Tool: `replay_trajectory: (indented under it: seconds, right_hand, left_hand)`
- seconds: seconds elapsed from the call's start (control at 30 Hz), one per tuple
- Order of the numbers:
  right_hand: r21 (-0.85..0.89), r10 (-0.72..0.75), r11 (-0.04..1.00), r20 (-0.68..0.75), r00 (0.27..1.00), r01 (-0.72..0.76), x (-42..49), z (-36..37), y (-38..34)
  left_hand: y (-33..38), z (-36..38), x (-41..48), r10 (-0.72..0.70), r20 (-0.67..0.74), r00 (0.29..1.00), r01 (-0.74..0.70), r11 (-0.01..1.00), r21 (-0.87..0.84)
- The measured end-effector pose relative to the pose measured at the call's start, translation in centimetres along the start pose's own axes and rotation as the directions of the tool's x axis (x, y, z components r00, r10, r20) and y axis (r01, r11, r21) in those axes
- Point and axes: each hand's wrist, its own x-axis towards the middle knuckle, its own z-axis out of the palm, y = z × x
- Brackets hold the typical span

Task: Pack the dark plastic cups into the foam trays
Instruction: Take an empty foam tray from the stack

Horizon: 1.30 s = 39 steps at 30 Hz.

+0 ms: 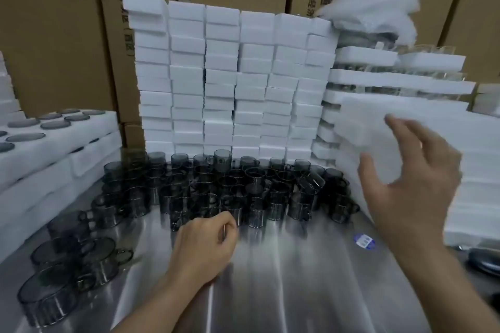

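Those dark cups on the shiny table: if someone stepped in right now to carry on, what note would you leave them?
Left hand: loosely curled, empty, resting on the metal table at the front edge of the cups.
Right hand: open, fingers spread, raised beside the loose foam sheet on the right; contact is too blurred to tell.
Loose dark cups: a big cluster mid-table, more at the near left.
Done: filled foam trays stacked at left, others at far right.
Left: nearly all the table's cups remain unpacked. White foam blocks are stacked behind.
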Motion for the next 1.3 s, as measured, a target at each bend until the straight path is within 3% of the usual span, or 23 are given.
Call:
replay_trajectory:
  seconds: [0.1,0.17,0.23,0.43,0.5,0.57,0.63,0.73,0.83,0.87,0.97,1.03,1.07,1.1,1.23,1.3]
  right_hand:
    - [-0.363,0.124,0.931,0.229,0.965,-0.033,5.0,-0.6,3.9]
    - [-0.516,0.284,0.855,0.382,0.879,-0.052,8.3,-0.8,6.1]
    - [-0.589,0.343,0.808,0.45,0.824,-0.015,9.1,-0.7,7.6]
    - [-0.476,0.175,0.877,0.451,0.875,0.071,10.6,-3.0,5.5]
    - [-0.392,0.004,0.906,0.388,0.921,0.161,10.1,-4.4,2.5]
    - [-0.264,-0.184,0.92,0.364,0.913,0.29,7.5,-5.7,-2.0]
    - [-0.085,-0.307,0.918,0.462,0.832,0.387,2.7,-6.3,-6.5]
    - [0.189,-0.47,0.862,0.644,0.603,0.47,-5.4,-5.3,-11.0]
    - [0.293,-0.502,0.818,0.784,0.365,0.495,-10.5,-3.0,-12.5]
    - [0.307,-0.494,0.821,0.804,0.331,0.48,-11.1,-2.2,-12.7]
    - [0.345,-0.453,0.884,0.802,0.39,0.316,-10.5,-0.5,-12.0]
    - [0.356,-0.325,0.933,0.783,0.53,0.046,-8.1,0.0,-10.2]
    - [0.333,-0.216,0.94,0.748,0.628,-0.074,-7.0,0.6,-9.0]
    - [0.302,-0.087,0.931,0.73,0.678,-0.207,-5.9,1.1,-7.6]
    - [0.132,0.266,0.856,0.715,0.646,-0.499,-5.3,4.0,-0.9]
    - [0.147,0.422,0.673,0.729,0.539,-0.725,-6.2,5.3,2.0]
  left_hand:
    - [-0.2,-0.1,0.1,0.02,-0.019,1.0,-0.02,1.0,-0.004]
    - [-0.4,-0.1,0.1,0.019,-0.013,1.0,-0.019,0.999,-0.028]
    - [-0.5,0.1,0.2,0.039,-0.022,0.999,-0.039,0.999,-0.02]
    - [-0.2,-0.2,0.1,0.013,-0.045,0.999,-0.016,0.998,-0.068]
    - [-0.1,-0.3,0.1,-0.031,-0.08,0.996,0.02,0.991,-0.132]
    - [-0.4,-0.5,0.3,-0.104,-0.137,0.985,0.072,0.974,-0.216]
    - [-0.6,-0.7,0.4,-0.202,-0.198,0.959,0.131,0.938,-0.321]
    - [-0.9,-1.0,0.7,-0.344,-0.25,0.905,0.199,0.862,-0.466]
    - [-1.3,-1.1,0.9,-0.383,-0.261,0.886,0.211,0.835,-0.507]
    - [-1.4,-1.0,0.9,-0.377,-0.262,0.888,0.209,0.839,-0.502]
    - [-1.6,-0.7,0.9,-0.353,-0.25,0.901,0.199,0.852,-0.484]
    - [-1.7,-0.6,1.0,-0.325,-0.231,0.917,0.203,0.879,-0.432]
    - [-1.7,-0.6,1.0,-0.304,-0.218,0.927,0.206,0.901,-0.382]
    - [-1.8,-0.5,1.0,-0.274,-0.207,0.939,0.202,0.928,-0.313]
    - [-1.5,-0.7,0.6,-0.202,-0.105,0.974,0.2,0.979,-0.034]
    - [-1.5,-0.8,0.6,-0.224,-0.052,0.973,0.227,0.972,0.059]
